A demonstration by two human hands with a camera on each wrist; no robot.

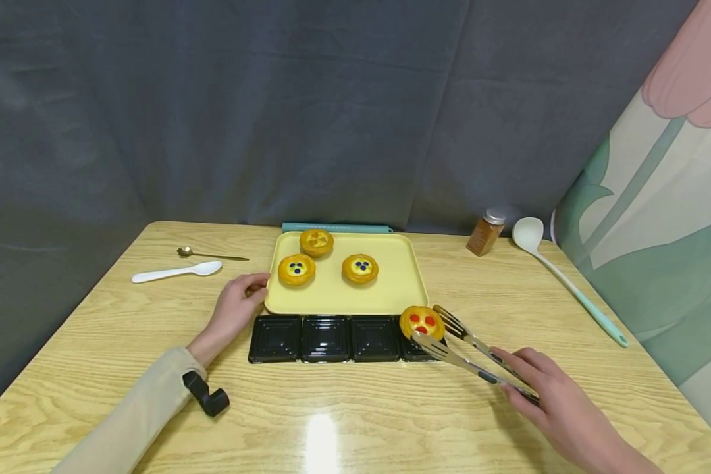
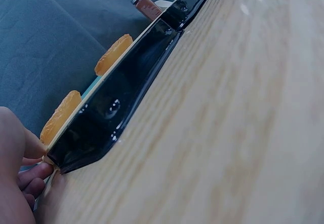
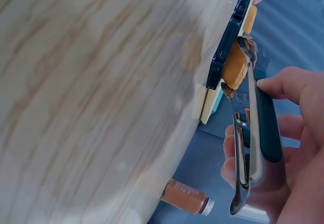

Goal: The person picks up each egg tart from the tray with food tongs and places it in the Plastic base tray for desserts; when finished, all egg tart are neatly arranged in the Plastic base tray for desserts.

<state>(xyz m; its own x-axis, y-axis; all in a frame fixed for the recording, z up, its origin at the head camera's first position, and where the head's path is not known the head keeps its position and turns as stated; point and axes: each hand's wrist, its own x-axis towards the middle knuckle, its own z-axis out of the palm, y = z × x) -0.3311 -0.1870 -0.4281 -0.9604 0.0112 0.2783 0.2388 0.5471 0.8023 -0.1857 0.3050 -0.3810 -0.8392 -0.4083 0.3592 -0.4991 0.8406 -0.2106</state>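
Note:
My right hand [image 1: 559, 408] grips metal tongs [image 1: 480, 372], whose tips are around a tart with red pieces [image 1: 422, 322] at the rightmost compartment of the black tray [image 1: 326, 339]. In the right wrist view the fingers and thumb of my right hand [image 3: 298, 133] are on the tongs [image 3: 255, 127], and the tart [image 3: 234, 67] is between the tips. My left hand [image 1: 234, 309] touches the left edge of the yellow tray [image 1: 385, 263]; in the left wrist view my left hand [image 2: 20, 168] pinches near that corner. Three tarts, two of them with blue dots [image 1: 297, 269] [image 1: 360, 268], lie on the yellow tray.
A white spoon [image 1: 178, 271] and a thin metal spoon [image 1: 213, 255] lie at the left. Behind the yellow tray is a teal roll [image 1: 338, 228]. A jar [image 1: 486, 234] and a long ladle [image 1: 569, 283] are at the right. Dark cloth [image 1: 272, 112] hangs behind.

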